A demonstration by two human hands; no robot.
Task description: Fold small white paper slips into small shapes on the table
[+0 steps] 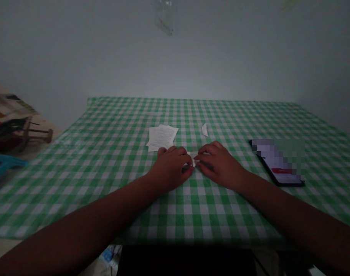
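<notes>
My left hand [172, 167] and my right hand [219, 165] rest on the table with their fingertips close together. Between them is a small piece of white paper [193, 159], mostly covered by my fingers. Both hands are closed on it, left fingers at one side and right fingers at the other. Just beyond my left hand lie several overlapping sheets of printed paper [162, 136]. A little folded paper piece [204, 129] with printed lines sits farther back, beyond the gap between my hands.
A green and white checked tablecloth [221, 211] covers the table. To the right of my right hand lies a phone [278, 165], its screen partly blurred. A blue plastic stool [5, 165] stands off the left edge. Behind, a clear bag [164, 17] hangs on the wall.
</notes>
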